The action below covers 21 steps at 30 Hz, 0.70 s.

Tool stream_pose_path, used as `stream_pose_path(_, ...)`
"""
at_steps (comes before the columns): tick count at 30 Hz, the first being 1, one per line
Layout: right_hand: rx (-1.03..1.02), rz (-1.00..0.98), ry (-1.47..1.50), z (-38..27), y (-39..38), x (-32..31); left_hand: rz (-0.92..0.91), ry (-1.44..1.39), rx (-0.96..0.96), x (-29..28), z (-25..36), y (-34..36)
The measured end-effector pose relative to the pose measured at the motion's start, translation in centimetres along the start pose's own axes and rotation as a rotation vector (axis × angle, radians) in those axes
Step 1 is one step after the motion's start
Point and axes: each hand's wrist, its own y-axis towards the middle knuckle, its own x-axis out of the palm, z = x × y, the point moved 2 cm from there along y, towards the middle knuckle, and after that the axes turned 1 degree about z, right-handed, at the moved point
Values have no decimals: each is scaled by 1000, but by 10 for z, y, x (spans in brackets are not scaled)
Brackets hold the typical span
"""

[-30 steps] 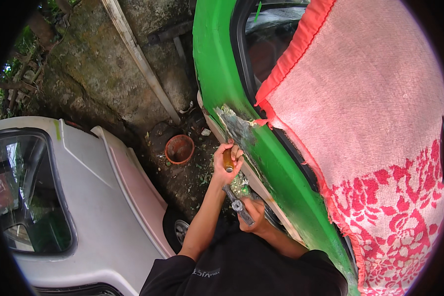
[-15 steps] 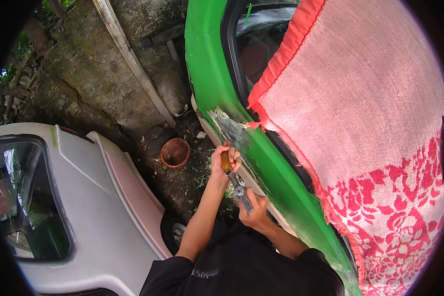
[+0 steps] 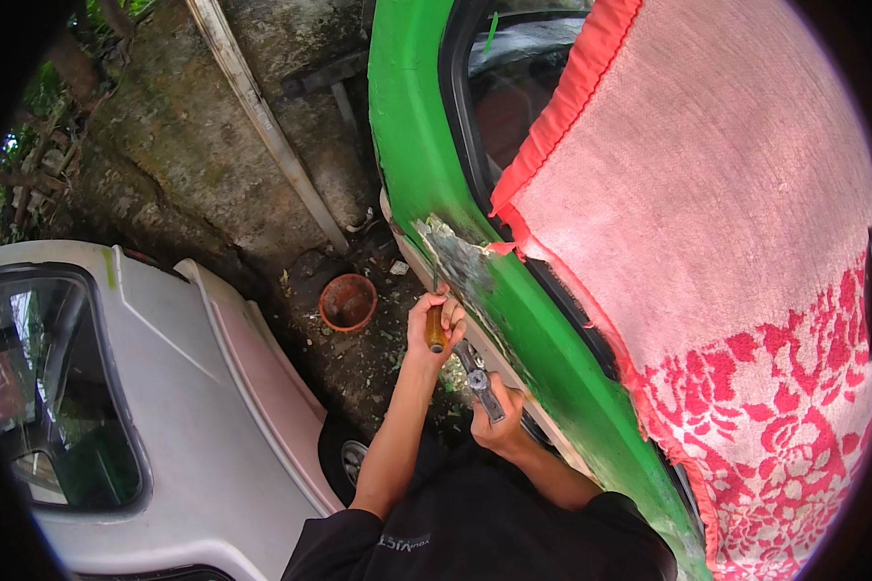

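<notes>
My left hand (image 3: 426, 329) is closed around the amber handle (image 3: 435, 329) of a chisel-like tool, whose shaft points up beside the scraped, grey patch (image 3: 460, 257) on the green car body (image 3: 572, 407); whether the tip touches it I cannot tell. My right hand (image 3: 502, 416) is closed around a metal hammer (image 3: 482, 387), its head just below and right of the handle's butt. A pale strip (image 3: 523, 387) runs along the green body's left edge. A pink towel-like cover (image 3: 717, 174) with red trim and floral pattern drapes over the body and window.
A white car (image 3: 184, 407) with a pinkish side panel and a wheel (image 3: 351, 457) stands on the left. A terracotta pot (image 3: 348, 301) lies on the littered ground. A long weathered board (image 3: 271, 126) is at the mossy concrete wall, with branches and foliage (image 3: 39, 126) at upper left.
The hammer rose to the handle's butt half a second ago and now sits slightly lower. My left hand and the tool have shifted a little down and left. The view has shifted slightly.
</notes>
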Motion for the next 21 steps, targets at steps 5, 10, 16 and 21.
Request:
stream_pose_path(5,56,-5,67,7,-11,3,-42,-19,-11,-1,6,-3)
stream_pose_path(10,-6,-91,-12,-8,-3,4,-123,-112,-62,-16,10,8)
stream_pose_path(16,-71,-101,-140,-6,8,10,-91,-120,-54,-9,6,7)
stream_pose_path(21,-99,-78,-95,-11,7,0,-128,-101,-56,-7,7,9)
